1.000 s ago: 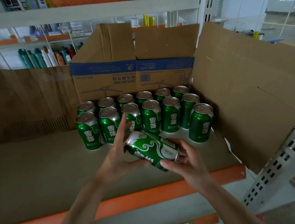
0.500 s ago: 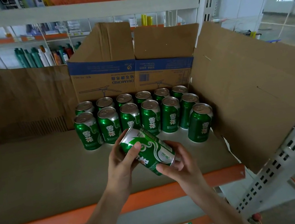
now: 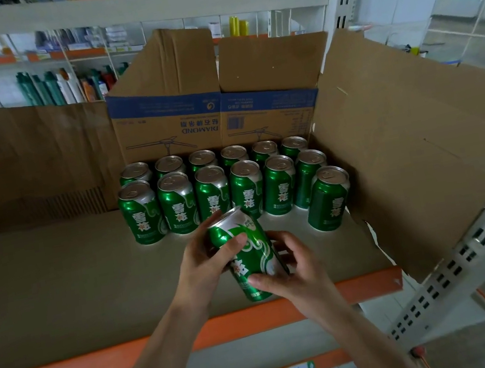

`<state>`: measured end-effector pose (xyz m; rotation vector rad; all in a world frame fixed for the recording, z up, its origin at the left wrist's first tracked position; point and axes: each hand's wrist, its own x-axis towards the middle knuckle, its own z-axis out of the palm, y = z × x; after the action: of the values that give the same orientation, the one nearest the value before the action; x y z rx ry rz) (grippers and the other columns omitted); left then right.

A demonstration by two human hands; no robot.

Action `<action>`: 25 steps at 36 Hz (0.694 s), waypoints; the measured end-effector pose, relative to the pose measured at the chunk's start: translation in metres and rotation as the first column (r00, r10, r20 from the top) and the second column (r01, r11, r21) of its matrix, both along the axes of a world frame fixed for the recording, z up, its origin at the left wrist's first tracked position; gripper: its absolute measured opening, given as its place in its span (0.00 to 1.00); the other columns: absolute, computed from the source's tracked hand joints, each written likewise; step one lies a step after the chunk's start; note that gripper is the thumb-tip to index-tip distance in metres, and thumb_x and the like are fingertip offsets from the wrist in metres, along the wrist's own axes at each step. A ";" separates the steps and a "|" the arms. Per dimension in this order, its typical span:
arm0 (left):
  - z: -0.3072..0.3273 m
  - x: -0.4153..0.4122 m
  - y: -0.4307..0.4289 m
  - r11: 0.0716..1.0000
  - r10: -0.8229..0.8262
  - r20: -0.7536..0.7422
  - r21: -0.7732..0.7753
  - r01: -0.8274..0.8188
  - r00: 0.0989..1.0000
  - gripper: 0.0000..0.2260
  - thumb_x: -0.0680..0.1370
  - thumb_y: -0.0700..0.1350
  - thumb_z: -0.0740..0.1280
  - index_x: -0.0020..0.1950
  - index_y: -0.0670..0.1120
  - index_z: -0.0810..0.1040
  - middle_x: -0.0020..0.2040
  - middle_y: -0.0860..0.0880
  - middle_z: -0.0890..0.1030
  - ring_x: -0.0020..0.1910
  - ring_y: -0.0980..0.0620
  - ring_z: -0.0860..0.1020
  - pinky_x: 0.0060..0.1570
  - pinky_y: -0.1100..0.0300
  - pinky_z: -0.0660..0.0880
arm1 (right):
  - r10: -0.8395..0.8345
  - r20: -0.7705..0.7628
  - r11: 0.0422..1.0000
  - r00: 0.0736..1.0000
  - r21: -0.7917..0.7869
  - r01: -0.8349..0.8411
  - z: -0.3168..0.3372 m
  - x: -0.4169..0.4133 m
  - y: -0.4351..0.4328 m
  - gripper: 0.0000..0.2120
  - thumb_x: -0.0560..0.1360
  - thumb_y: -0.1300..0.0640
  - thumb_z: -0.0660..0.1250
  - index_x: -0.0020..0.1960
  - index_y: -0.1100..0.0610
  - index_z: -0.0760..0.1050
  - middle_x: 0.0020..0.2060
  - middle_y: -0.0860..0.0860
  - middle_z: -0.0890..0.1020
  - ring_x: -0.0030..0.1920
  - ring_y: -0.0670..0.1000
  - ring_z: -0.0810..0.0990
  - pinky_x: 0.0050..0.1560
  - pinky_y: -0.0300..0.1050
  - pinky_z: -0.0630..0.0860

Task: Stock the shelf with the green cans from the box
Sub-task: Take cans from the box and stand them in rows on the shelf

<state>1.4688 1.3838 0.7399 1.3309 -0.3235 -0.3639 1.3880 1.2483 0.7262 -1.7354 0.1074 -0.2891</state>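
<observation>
1. Green glossy aluminium, the can (image 3: 249, 257) hangs tilted over the front of the shelf (image 3: 60, 297), silver top leaning toward the rows; probably it is being righted so that its label faces out like the rest.
2. Left hand (image 3: 207, 264) curls round the upper half, thumb across the label; right hand (image 3: 295, 268) pinches the lower end between thumb and fingertips; two holds suit turning a slick, round body.
3. Rows (image 3: 214, 195) of like cans stand upright behind, two deep and packed close, labels forward; a lone can (image 3: 328, 198) stands in front at the right, so the gap beside it looks the likely spot.
4. Matt brown cardboard lines the shelf, flat and plain; an orange lip (image 3: 104, 360) runs along its front.
5. Corrugated box (image 3: 214, 107) stands just behind the rows, flaps raised, print upside down; its contents cannot be seen.
</observation>
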 end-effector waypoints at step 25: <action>0.022 0.014 -0.003 0.994 -0.104 0.001 0.019 0.104 0.995 0.26 0.59 0.56 0.72 0.54 0.47 0.79 0.47 0.48 0.84 0.47 0.52 0.82 0.44 0.64 0.78 | -0.010 -0.006 0.987 1.000 0.163 0.011 -0.010 -0.002 0.009 0.27 0.64 0.48 0.71 0.61 0.56 0.74 0.52 0.53 0.82 0.53 0.52 0.81 0.53 0.53 0.79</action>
<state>1.4826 1.3803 0.7624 1.3362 -0.3926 -0.4545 1.3862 1.2568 0.7160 -1.5738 0.1398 -0.2759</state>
